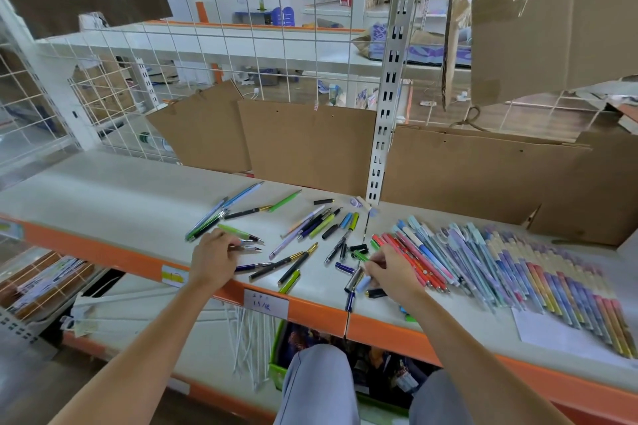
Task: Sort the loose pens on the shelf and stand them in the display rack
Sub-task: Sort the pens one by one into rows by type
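Pens [303, 235], slim plastic, scattered on smooth white shelf [103, 197]; both hands curled.

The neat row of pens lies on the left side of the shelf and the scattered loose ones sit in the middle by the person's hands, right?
Not quite. The head view shows the neat row of pens on the right side of the shelf, not the left. The scattered loose pens do sit in the middle, by the left hand and right hand.

Bright even daylight, soft shadows, wide-angle edge bending, slight blur
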